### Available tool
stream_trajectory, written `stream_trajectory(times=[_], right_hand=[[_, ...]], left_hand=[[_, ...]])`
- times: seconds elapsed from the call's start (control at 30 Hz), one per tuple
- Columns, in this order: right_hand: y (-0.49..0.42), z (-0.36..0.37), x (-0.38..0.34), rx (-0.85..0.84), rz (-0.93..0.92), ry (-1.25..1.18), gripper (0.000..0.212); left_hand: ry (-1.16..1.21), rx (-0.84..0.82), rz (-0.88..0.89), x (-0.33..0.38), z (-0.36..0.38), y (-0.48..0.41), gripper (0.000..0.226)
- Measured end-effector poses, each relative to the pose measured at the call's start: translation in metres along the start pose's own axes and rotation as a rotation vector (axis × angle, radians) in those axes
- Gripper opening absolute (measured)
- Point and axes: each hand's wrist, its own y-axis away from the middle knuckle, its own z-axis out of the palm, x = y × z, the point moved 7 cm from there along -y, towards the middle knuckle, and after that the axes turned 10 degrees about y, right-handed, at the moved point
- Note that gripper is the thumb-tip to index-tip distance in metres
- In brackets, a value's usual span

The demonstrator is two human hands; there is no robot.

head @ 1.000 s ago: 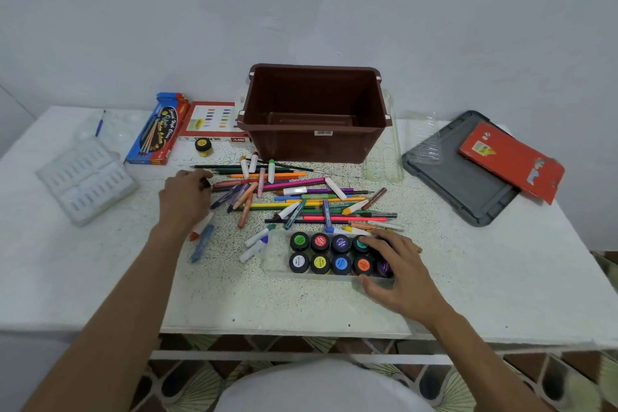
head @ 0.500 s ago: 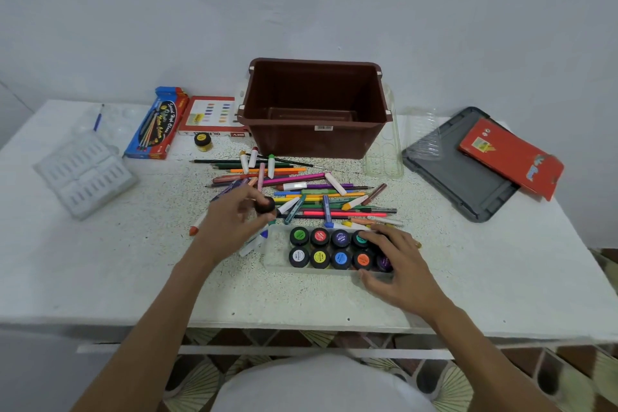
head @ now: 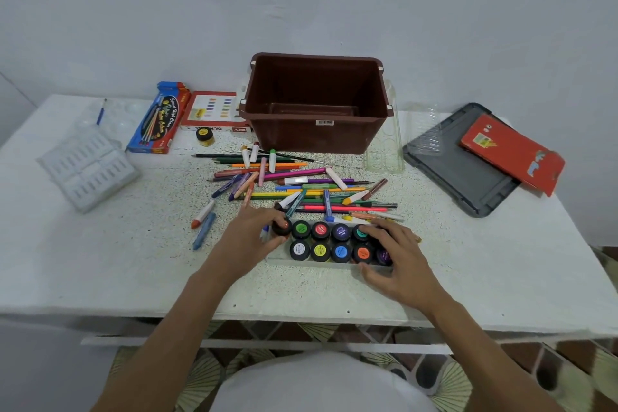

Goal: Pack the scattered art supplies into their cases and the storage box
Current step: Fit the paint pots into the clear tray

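1. Surface (head: 100,261): pencils and pens (head: 301,184) lie heaped loose between storage box (head: 301,137) and paint tray (head: 317,266)
2. Right hand (head: 398,257): fingers spread, pressing on the tray's right end to steady it
3. Left hand (head: 247,237): has come across from the heap's left side to the tray's left end, fingertips pinching a paint pot (head: 281,227)
4. Paint pot: at the back row's left slot, likely being seated; one more pot cased, front-left slot seems unfilled
5. Yellow pot (head: 204,135): loose near the box, well apart from both hands
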Motion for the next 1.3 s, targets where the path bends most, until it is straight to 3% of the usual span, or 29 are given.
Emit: stream_trajectory(times=[0.1, 0.27, 0.43, 0.5, 0.6, 0.87, 0.97, 1.13, 1.3], right_hand=[[0.001, 0.001, 0.0, 0.003, 0.006, -0.007, 0.062], [0.001, 0.0, 0.0, 0.012, 0.011, -0.018, 0.062], [0.001, 0.0, 0.0, 0.009, 0.008, -0.017, 0.062], [0.001, 0.002, 0.001, 0.0, 0.007, -0.015, 0.061], [0.001, 0.003, 0.003, -0.004, -0.004, -0.007, 0.061], [0.0, 0.003, 0.002, -0.009, -0.006, 0.007, 0.061], [0.0, 0.003, 0.003, -0.015, -0.003, 0.009, 0.061], [0.0, 0.003, 0.002, -0.014, -0.001, 0.005, 0.061], [-0.001, 0.002, 0.002, -0.016, 0.0, 0.004, 0.061]], left_hand=[[-0.142, 0.034, 0.089, -0.003, 0.005, 0.001, 0.034], [-0.136, 0.033, 0.113, -0.007, 0.007, 0.003, 0.028], [0.02, 0.117, 0.053, -0.008, -0.012, -0.008, 0.027], [0.023, 0.184, 0.03, -0.014, -0.027, -0.017, 0.017], [-0.041, 0.282, -0.018, -0.033, -0.05, -0.036, 0.007], [-0.259, 0.382, -0.164, -0.078, -0.098, -0.089, 0.017], [-0.364, 0.336, -0.25, -0.093, -0.104, -0.105, 0.029], [-0.448, 0.084, -0.603, -0.129, -0.1, -0.124, 0.048], [-0.486, 0.055, -0.62, -0.139, -0.102, -0.132, 0.056]])
